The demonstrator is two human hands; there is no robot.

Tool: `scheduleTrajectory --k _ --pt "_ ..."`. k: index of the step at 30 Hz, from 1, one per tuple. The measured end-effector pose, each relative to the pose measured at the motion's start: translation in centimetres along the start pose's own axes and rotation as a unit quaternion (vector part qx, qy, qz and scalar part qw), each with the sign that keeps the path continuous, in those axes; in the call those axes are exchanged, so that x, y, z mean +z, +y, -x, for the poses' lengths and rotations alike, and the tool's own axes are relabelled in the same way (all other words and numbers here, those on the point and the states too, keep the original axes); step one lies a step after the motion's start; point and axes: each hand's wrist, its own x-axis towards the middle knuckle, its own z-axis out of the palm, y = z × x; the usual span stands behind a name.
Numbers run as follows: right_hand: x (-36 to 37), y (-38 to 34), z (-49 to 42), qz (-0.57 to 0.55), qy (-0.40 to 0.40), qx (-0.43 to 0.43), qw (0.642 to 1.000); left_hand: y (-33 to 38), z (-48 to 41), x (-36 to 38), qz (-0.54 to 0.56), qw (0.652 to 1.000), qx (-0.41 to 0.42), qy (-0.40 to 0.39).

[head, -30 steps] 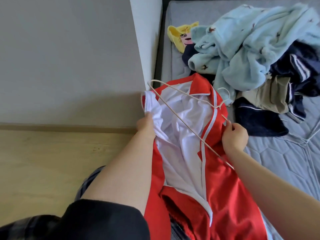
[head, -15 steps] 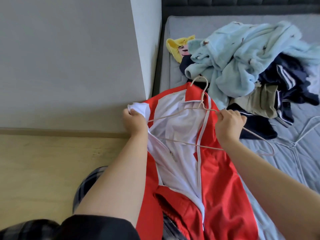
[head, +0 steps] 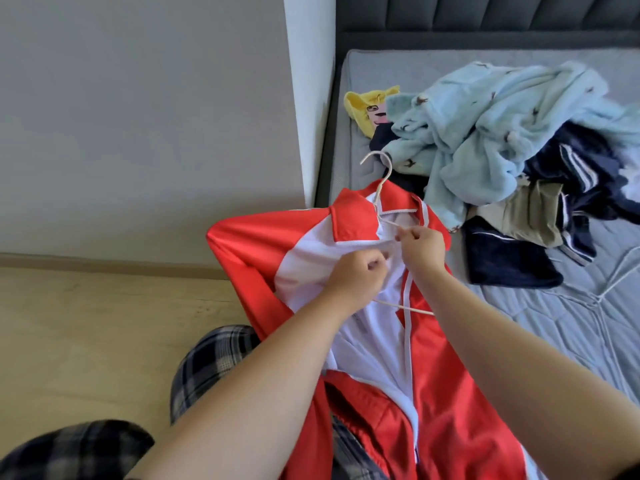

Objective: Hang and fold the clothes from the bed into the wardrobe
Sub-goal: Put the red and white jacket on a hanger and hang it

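Observation:
A red jacket (head: 446,382) with a white lining hangs in front of me, its collar up and its front open. A thin cream hanger (head: 381,178) sits inside it, hook poking out above the collar, left shoulder filled out. My left hand (head: 360,275) grips the white lining at the jacket's left front edge. My right hand (head: 420,245) pinches the hanger wire just below the collar. A pile of clothes (head: 512,133) lies on the bed (head: 519,306): a light blue fleece, navy pieces, a khaki piece, a yellow item.
A white wall corner (head: 308,98) stands just left of the bed. A dark padded headboard (head: 485,19) runs along the back. Another white hanger (head: 620,275) lies on the mattress at right. Wooden floor (head: 86,323) lies at left, my checked trouser legs below.
The hanger has gone into the jacket's left shoulder and its hook now stands above the collar. My left hand moved right from the shoulder to the front edge.

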Motion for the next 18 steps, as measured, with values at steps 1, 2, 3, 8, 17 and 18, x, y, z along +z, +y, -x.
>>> scheduleTrajectory --k 1,2,3,8,17,18 --pt "-0.1 -0.3 0.1 -0.016 0.002 -0.004 1.000 -0.2 0.3 -0.4 -0.037 0.999 0.005 -0.004" --pt "-0.3 -0.7 0.1 -0.032 0.007 -0.008 0.999 -0.2 0.6 -1.1 -0.088 0.996 0.026 0.011" --pt "-0.6 -1.1 0.0 -0.048 0.014 -0.009 0.999 -0.3 0.8 -2.0 -0.150 0.986 0.056 0.038" --pt "-0.7 -3.6 -0.1 -0.134 0.048 0.021 0.990 1.5 1.3 -8.8 -0.437 0.864 0.201 0.150" --pt "-1.2 -6.7 0.3 -0.161 0.064 -0.034 0.984 -4.3 1.4 -18.9 -0.193 0.912 -0.220 0.289" --pt "-1.2 -6.8 0.3 -0.167 0.064 -0.036 0.983 -4.9 1.6 -19.3 -0.191 0.912 -0.258 0.255"
